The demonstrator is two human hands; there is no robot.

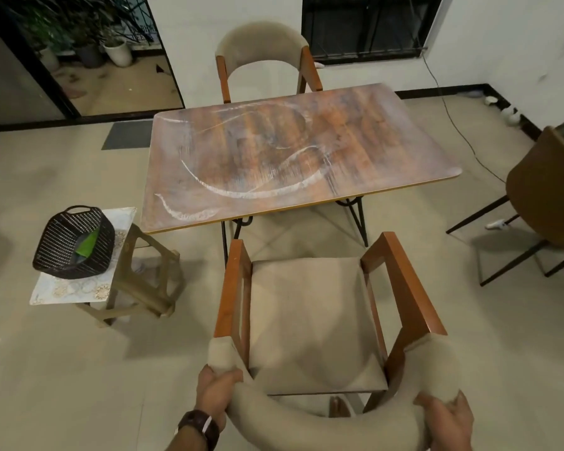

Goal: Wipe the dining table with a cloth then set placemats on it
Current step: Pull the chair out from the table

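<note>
1. The dining table (pixel 293 151) stands mid-room, a rounded-corner rectangle of reddish wood grain on thin black hairpin legs, its long axis running from near-left to far-right across the view. Pale curved streaks smear its top.
2. Left of it, on a beige plastic stool (pixel 144 281), patterned placemats (pixel 72 288) lie flat, with a dark woven basket (pixel 74 242) tilted on top; a green cloth (pixel 88 244) shows inside.
3. The near chair (pixel 316 314), with wooden arms and a beige padded seat, faces the table, pulled well back from it.
4. The left hand (pixel 214 390) and the right hand (pixel 443 421), set apart, each grip the chair's curved padded backrest at opposite ends.
5. A matching chair (pixel 264 53) sits at the table's far side.
</note>
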